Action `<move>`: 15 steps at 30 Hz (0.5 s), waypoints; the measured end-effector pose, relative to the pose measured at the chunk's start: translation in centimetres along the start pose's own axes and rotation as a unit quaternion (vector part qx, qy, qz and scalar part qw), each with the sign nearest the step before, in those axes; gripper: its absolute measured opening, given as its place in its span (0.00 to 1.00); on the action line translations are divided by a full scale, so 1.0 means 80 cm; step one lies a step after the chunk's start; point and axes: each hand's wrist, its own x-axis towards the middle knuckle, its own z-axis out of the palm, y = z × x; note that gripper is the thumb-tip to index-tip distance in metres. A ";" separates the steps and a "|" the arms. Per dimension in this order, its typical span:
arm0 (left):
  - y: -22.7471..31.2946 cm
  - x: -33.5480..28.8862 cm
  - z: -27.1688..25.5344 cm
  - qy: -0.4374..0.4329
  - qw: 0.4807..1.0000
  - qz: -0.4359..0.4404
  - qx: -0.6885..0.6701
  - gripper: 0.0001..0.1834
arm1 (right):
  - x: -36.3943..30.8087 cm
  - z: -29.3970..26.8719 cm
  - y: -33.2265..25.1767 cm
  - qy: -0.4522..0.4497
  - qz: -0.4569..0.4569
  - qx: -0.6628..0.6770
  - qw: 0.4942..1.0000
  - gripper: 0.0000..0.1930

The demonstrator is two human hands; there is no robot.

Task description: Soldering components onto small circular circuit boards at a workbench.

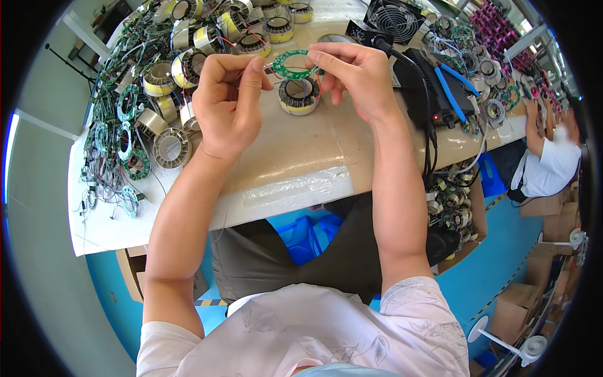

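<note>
Above the bench, a green ring-shaped circuit board [288, 73] is pinched at its right edge by my right hand [359, 75], thumb on top. My left hand [228, 107] is closed beside the board's left edge, thumb against forefinger, on a thin wire that runs to the board. The wire's end is hidden by the fingers. Just below the board, a round wound coil core [299, 108] with pale yellow tape round its side stands on the bench. Thin red and dark wires show between the core and the board.
Wound cores and ring boards heap at left [166, 147]. At right are blue-handled pliers [450, 94] on a black box [418, 94] with cables, a fan [394, 24] and more cores. A carton of cores [480, 217] stands below the bench [295, 157]. Another person [553, 164] sits far right.
</note>
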 end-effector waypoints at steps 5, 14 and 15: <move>0.007 0.001 -0.006 0.000 0.987 -0.126 -0.095 0.05 | 0.000 -0.001 0.000 -0.001 0.000 -0.005 1.000 0.13; -0.002 0.008 -0.008 -0.026 0.990 -0.109 -0.088 0.05 | 0.000 0.001 -0.002 -0.001 -0.006 -0.010 1.000 0.12; -0.007 0.009 -0.007 -0.035 0.997 -0.025 -0.067 0.05 | 0.000 0.001 -0.002 -0.002 -0.007 -0.010 1.000 0.12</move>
